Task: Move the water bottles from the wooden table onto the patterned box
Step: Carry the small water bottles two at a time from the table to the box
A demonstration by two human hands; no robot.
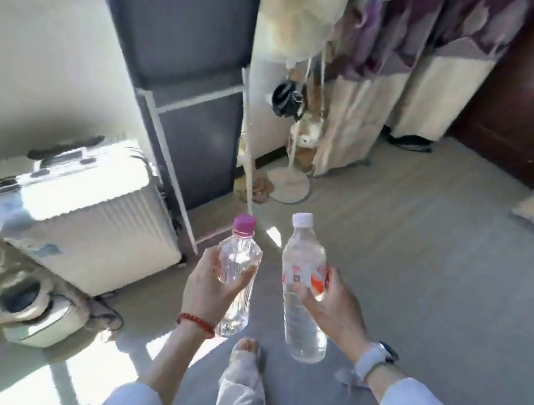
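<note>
A: Head view: how many bottles do you see?

B: Two. The left hand [211, 284] is wrapped around the pink-cap bottle [238, 267]. The right hand [333, 302] is wrapped around the white-cap bottle [304, 287], which has a red and white label. Both bottles are up in the air over the floor [423, 260], caps pointing away, a small gap between them.

A: Is there room to walk?

B: Yes, open floor ahead and to the right. One white suitcase [82, 220] stands at the left, beside one grey wardrobe [191, 52]. One round-based stand [288, 181] is straight ahead.
</note>
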